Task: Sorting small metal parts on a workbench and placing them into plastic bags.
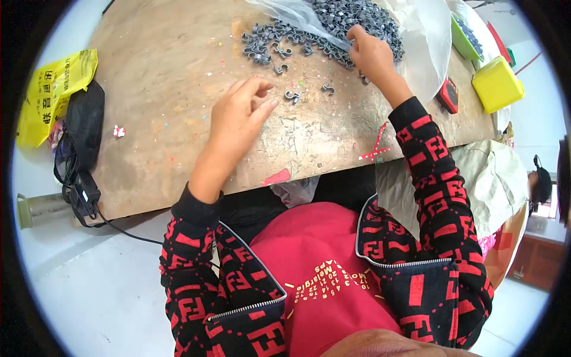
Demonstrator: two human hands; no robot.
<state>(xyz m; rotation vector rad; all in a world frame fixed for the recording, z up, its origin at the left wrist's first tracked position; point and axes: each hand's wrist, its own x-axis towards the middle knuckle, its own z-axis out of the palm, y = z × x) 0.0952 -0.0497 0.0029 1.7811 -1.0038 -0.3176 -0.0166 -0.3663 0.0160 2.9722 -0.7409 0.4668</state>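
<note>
left hand (238,116): fingers loosely curled, holding nothing, near stray grey clips (291,95).
right hand (372,53): fingers spread in clip pile (339,27); grasp unclear.
risk: a careless sweep could send clips off the worn surface (160,65).

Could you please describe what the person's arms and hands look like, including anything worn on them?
Both hands, the left hand and the right hand, are bare: no gloves, and no rings or watch that I can make out. The arms are covered to the wrists by long black sleeves with a repeating red block pattern and plain black cuffs. The jacket's silver zipper hangs open.
</note>
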